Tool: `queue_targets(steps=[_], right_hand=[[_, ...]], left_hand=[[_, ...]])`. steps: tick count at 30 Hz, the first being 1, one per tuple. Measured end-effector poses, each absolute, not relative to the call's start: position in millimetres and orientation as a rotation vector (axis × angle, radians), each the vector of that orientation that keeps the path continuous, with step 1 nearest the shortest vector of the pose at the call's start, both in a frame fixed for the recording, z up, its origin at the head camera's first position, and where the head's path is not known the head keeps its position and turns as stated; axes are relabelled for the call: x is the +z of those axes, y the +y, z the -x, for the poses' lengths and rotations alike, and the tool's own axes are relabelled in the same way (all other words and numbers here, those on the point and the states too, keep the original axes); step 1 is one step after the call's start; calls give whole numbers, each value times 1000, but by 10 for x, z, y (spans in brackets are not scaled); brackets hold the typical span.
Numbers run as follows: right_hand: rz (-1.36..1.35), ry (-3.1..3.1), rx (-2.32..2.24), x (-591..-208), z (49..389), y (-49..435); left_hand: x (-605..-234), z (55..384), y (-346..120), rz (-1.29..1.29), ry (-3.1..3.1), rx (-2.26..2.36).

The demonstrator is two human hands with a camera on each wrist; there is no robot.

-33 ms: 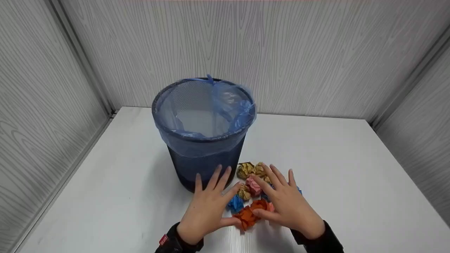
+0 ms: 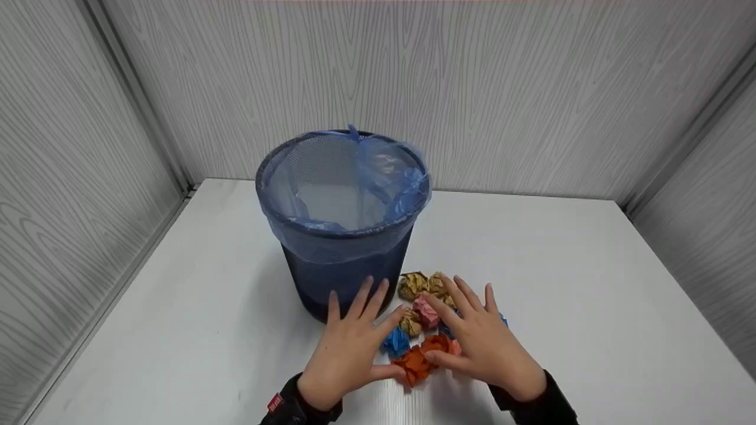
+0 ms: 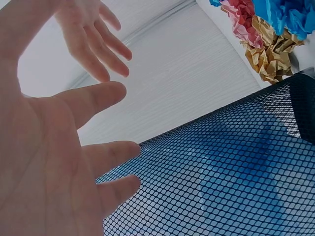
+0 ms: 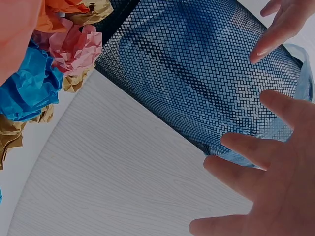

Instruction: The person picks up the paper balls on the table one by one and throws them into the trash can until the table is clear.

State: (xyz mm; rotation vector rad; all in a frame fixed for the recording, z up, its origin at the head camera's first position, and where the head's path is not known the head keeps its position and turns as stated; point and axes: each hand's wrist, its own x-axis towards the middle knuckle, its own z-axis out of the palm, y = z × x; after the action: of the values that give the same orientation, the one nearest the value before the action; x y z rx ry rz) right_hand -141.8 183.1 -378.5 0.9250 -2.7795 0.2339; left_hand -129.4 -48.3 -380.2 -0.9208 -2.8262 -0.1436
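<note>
My left hand [image 2: 348, 357] hovers with fingers spread in front of the bin's base, holding nothing. Likewise spread and holding nothing, my right hand [image 2: 490, 345] is over the right side of a pile of crumpled paper balls. The pile has orange paper [image 2: 413, 366], a blue ball [image 2: 396, 342], a pink ball [image 2: 426, 313] and gold balls [image 2: 413, 286]. My right hand hides part of it. Behind my left hand stands a black mesh wastebasket [image 2: 331, 283], upright, its rim covered by a blue plastic bag [image 2: 336, 247]. Both wrist views show the palms apart from the mesh and paper.
The white tabletop [image 2: 567, 277] extends to both sides of the pile. Grey wood-grain panels enclose it at the back [image 2: 502, 94], left [image 2: 65, 177] and right [image 2: 709, 236]. The wastebasket stands left of the paper, its bottom edge close to the nearest balls.
</note>
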Motion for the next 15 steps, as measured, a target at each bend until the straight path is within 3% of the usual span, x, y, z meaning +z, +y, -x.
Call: queue_targets(steps=[9,15], right_hand=[[-941,-2631,294,-3738,1438,1872],[-904,-2426,348,-3667,1476,1964]], left_hand=[[-3676,1255,-504,977,-2534,-124],[-3503,1285,-613,843,-2061,-275]])
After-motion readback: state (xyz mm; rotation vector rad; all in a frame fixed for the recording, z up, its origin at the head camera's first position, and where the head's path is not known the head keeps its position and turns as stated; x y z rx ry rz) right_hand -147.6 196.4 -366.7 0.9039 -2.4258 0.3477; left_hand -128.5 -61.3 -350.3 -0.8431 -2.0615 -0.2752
